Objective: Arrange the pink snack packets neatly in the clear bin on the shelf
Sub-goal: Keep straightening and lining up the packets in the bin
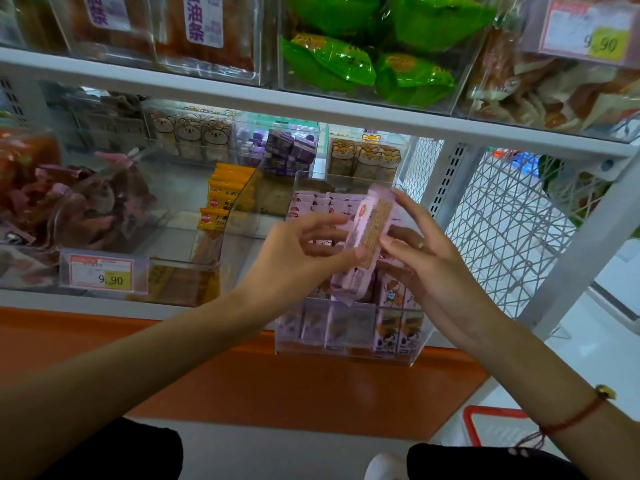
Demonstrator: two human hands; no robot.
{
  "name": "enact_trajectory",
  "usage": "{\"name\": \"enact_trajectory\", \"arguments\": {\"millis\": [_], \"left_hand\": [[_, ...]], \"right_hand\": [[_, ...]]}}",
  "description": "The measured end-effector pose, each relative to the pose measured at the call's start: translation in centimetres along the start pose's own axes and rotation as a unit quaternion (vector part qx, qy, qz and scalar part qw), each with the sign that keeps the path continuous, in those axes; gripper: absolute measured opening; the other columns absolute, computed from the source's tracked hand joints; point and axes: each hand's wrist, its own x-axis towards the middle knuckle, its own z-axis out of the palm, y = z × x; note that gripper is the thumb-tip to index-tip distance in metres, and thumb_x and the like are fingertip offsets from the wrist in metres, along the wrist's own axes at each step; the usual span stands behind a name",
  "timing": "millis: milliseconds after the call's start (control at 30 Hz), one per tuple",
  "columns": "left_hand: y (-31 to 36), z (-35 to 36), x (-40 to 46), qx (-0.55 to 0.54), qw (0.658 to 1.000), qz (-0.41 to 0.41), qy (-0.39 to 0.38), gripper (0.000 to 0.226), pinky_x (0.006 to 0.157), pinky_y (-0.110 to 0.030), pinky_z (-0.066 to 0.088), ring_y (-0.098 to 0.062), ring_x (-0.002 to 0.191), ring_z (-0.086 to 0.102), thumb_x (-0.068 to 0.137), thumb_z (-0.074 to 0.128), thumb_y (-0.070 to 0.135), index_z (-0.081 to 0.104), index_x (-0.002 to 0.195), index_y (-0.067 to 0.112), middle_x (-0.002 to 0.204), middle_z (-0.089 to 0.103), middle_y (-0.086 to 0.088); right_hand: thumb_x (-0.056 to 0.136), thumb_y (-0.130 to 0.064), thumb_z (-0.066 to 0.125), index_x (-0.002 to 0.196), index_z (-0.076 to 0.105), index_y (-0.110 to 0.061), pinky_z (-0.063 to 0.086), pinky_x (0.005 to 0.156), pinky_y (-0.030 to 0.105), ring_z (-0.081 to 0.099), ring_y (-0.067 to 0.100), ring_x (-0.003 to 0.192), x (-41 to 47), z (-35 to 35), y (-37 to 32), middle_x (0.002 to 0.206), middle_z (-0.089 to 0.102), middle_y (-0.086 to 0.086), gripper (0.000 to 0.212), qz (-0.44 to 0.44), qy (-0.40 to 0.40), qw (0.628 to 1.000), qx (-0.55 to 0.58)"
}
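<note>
A clear bin [420,336] stands at the front of the lower shelf and pokes out over the orange ledge. Several pink snack packets [320,202] stand in rows inside it, front and back. Above the bin both hands hold a small stack of pink packets [369,233], tilted on end. My left hand [304,251] pinches the stack's left side between thumb and fingers. My right hand [422,251] holds the right side, fingers spread around it. A further pink packet [349,282] hangs below the stack, under the hands.
An adjoining clear bin holds orange packets [221,199]. A price tag reading 9.90 [104,273] sits at the left. Purple boxes [289,154] and bear-print packets [363,161] fill the back. White wire mesh [502,230] closes the shelf's right end. A red basket [491,424] lies on the floor.
</note>
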Motion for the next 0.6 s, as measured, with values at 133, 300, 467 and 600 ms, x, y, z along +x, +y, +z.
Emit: {"name": "enact_trajectory", "arguments": {"millis": [133, 300, 467, 600], "left_hand": [[0.0, -0.2, 0.0, 0.026, 0.996, 0.088, -0.011, 0.046, 0.081, -0.007, 0.047, 0.005, 0.103, 0.063, 0.080, 0.071, 0.009, 0.056, 0.119, 0.028, 0.111, 0.064, 0.017], [-0.5, -0.1, 0.3, 0.050, 0.991, 0.103, -0.063, 0.046, 0.091, -0.013, 0.047, 0.002, 0.117, 0.055, 0.090, 0.060, 0.002, 0.054, 0.129, 0.025, 0.125, 0.060, 0.014], [-0.6, 0.1, 0.5, 0.116, 0.985, 0.117, -0.057, 0.037, 0.084, -0.016, 0.050, -0.001, 0.099, 0.059, 0.085, 0.069, 0.020, 0.059, 0.120, 0.028, 0.111, 0.062, 0.012], [-0.5, 0.0, 0.4, 0.024, 0.995, 0.073, -0.063, 0.054, 0.073, -0.012, 0.052, -0.001, 0.090, 0.067, 0.078, 0.074, 0.015, 0.053, 0.126, 0.027, 0.101, 0.070, 0.010]], "right_hand": [[0.081, 0.001, 0.066, 0.112, 0.062, -0.035, 0.052, 0.087, 0.024, 0.061, 0.011, 0.109, -0.6, 0.2, -0.3, 0.111, 0.066, -0.010, 0.048, -0.119, -0.022, 0.990, -0.072], [0.081, -0.006, 0.071, 0.114, 0.059, -0.033, 0.051, 0.077, 0.015, 0.064, 0.005, 0.097, -1.2, 0.9, -0.6, 0.105, 0.066, -0.005, 0.044, -0.179, 0.026, 0.973, -0.144], [0.070, -0.028, 0.080, 0.099, 0.059, -0.037, 0.052, 0.069, 0.014, 0.068, 0.003, 0.083, -1.4, 1.7, -0.8, 0.091, 0.068, -0.020, 0.037, -0.197, 0.087, 0.961, -0.176], [0.064, -0.035, 0.080, 0.095, 0.061, -0.027, 0.055, 0.066, 0.018, 0.070, 0.008, 0.074, -1.3, 1.4, -1.0, 0.086, 0.070, -0.012, 0.037, -0.170, 0.120, 0.967, -0.146]]}}
